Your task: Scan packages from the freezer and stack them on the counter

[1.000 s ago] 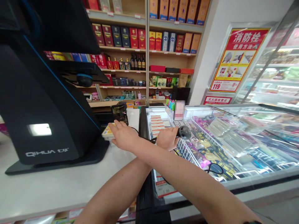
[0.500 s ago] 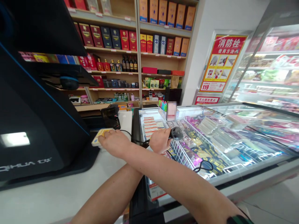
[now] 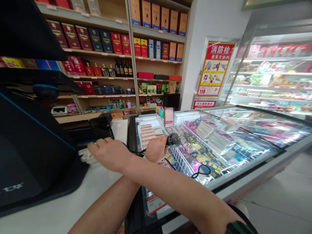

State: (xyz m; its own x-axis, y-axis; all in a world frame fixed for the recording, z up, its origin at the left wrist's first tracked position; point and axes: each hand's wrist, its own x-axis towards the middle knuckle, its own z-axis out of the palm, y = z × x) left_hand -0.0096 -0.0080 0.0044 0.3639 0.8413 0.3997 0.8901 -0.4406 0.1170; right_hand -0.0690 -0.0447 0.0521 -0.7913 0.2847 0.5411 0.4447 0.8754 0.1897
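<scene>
My arms are crossed, the right forearm over the left. My left hand is wrapped round the handle of a black scanner, above the glass-topped freezer. At the left, over the white counter, my right hand has its fingers bent down on a small yellow and white box. The box looks blurred and partly covered; my right fingertips are hidden. A black cable loops over the freezer. Just beyond my right hand is a black handheld device.
A large black machine stands close at the left. Baskets of packages lie under the freezer glass. A small holder of colourful items is on its far edge. Behind are shelves of boxes and bottles, and a red poster.
The view has turned to the right, so the scene sits further left. My right hand has shifted slightly over the box, covering more of its right side. My left hand keeps the scanner.
</scene>
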